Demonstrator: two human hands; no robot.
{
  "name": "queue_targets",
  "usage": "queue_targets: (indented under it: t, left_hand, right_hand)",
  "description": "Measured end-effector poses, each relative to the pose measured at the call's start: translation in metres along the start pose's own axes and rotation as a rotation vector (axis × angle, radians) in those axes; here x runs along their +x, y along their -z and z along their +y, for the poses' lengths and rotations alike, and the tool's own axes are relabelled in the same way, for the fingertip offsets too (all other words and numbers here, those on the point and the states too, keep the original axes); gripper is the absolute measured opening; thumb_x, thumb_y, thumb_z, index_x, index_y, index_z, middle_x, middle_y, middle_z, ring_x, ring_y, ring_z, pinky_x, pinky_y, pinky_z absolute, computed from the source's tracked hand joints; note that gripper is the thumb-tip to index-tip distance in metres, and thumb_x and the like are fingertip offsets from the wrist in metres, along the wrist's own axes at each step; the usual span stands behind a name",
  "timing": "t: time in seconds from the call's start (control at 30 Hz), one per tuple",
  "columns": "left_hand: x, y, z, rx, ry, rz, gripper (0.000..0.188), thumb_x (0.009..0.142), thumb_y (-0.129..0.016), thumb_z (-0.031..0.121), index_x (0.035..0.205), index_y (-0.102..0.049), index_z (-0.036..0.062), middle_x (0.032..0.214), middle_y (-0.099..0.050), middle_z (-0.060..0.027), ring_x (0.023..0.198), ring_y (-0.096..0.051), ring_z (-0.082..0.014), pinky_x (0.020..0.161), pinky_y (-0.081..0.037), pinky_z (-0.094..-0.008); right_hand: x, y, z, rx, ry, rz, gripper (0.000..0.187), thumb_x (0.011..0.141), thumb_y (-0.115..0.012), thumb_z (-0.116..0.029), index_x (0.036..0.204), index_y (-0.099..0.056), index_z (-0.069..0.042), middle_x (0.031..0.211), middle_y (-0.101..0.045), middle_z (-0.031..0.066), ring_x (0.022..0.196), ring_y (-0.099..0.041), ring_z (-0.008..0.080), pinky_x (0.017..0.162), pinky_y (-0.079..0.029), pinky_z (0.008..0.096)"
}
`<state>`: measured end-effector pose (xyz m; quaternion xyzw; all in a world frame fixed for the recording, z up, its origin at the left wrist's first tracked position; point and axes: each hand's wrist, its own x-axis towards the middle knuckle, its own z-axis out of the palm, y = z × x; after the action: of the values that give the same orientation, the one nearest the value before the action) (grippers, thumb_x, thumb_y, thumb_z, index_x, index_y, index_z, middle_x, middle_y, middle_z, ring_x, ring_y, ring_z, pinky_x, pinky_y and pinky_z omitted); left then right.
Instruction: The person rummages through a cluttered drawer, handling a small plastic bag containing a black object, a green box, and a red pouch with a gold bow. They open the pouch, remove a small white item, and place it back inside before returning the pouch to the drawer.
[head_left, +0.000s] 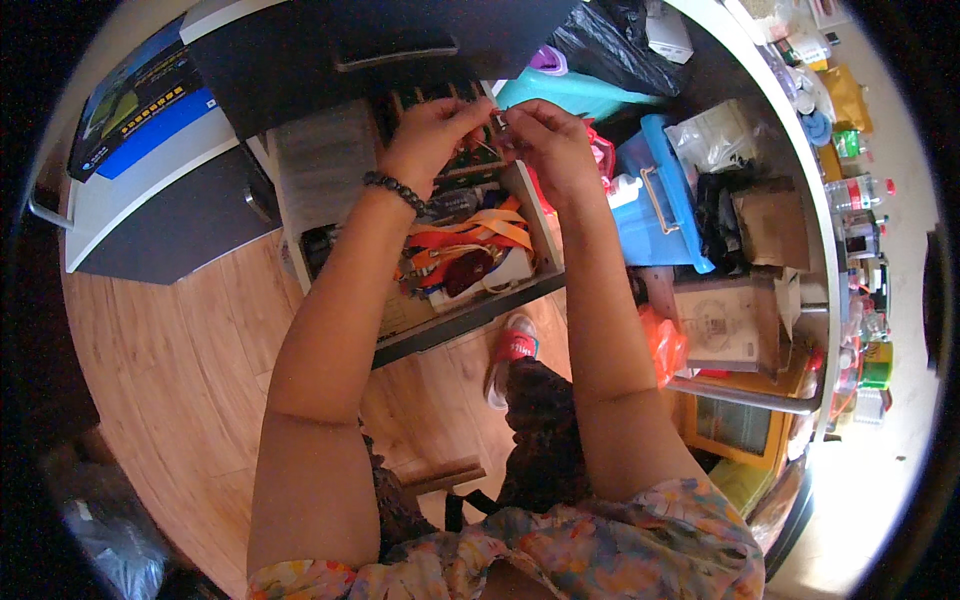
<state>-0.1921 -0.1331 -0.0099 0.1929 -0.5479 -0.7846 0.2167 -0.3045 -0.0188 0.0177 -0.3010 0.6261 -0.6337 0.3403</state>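
My left hand [430, 145], with a dark bead bracelet [397, 193] at its wrist, is raised over the back of an open drawer [470, 318]. Close beside it is my right hand [550, 150]. Both hands are closed in a pinch, fingertips nearly meeting. Between them a small shiny thing [499, 122] shows, too small and blurred to name. Below, in the drawer, orange lanyards [490, 228] lie tangled over white and dark items. A grey translucent sheet or bag [322, 165] fills the drawer's left side.
Right of the drawer, a blue plastic bin [650, 195] stands among bags and a cardboard box [725, 320]. A dark drawer front [400, 45] overhangs the open drawer. At the left, a blue-and-black box [150, 100] rests on a white ledge. Several bottles [858, 193] line the far right.
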Motion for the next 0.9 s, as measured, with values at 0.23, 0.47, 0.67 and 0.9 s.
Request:
queue_targets:
  t: [0.23, 0.47, 0.67, 0.9]
  left_hand:
    - [0.003, -0.001, -0.012, -0.127, -0.001, -0.03, 0.033, 0.082, -0.059, 0.046, 0.081, -0.062, 0.0134, 0.074, -0.058, 0.0041, 0.068, -0.048, -0.0057, 0.061, -0.035, -0.0216]
    - [-0.003, 0.0, -0.003, -0.144, 0.027, 0.123, 0.039, 0.081, -0.057, 0.051, 0.077, -0.062, 0.0124, 0.074, -0.059, 0.0035, 0.067, -0.046, -0.0074, 0.062, -0.035, -0.0235]
    - [-0.007, 0.001, 0.006, -0.17, -0.008, 0.126, 0.036, 0.081, -0.06, 0.047, 0.076, -0.06, 0.0121, 0.069, -0.054, 0.0043, 0.061, -0.042, -0.0053, 0.053, -0.031, -0.0196]
    - [-0.004, 0.004, 0.004, -0.413, 0.079, -0.009, 0.034, 0.081, -0.063, 0.043, 0.079, -0.058, 0.0095, 0.063, -0.044, 0.0062, 0.055, -0.035, -0.0038, 0.048, -0.026, -0.0184]
  right_hand:
    - [-0.001, 0.008, 0.003, 0.127, -0.09, -0.105, 0.019, 0.086, -0.056, -0.013, 0.101, -0.058, -0.002, 0.086, -0.062, 0.0062, 0.072, -0.058, 0.0137, 0.063, -0.047, 0.0262]
    - [-0.014, 0.01, -0.003, 0.163, -0.214, -0.13, 0.022, 0.085, -0.058, -0.013, 0.103, -0.057, -0.001, 0.082, -0.061, 0.0076, 0.071, -0.062, 0.0198, 0.059, -0.048, 0.0261]
    - [-0.016, 0.019, -0.003, 0.186, -0.201, -0.094, 0.018, 0.086, -0.057, -0.013, 0.099, -0.058, 0.0, 0.085, -0.061, 0.0068, 0.071, -0.062, 0.02, 0.058, -0.048, 0.026]
    - [-0.014, 0.027, -0.003, 0.266, -0.16, -0.069, 0.018, 0.086, -0.055, -0.016, 0.096, -0.057, 0.0, 0.078, -0.061, 0.0054, 0.067, -0.062, 0.0194, 0.057, -0.046, 0.0255]
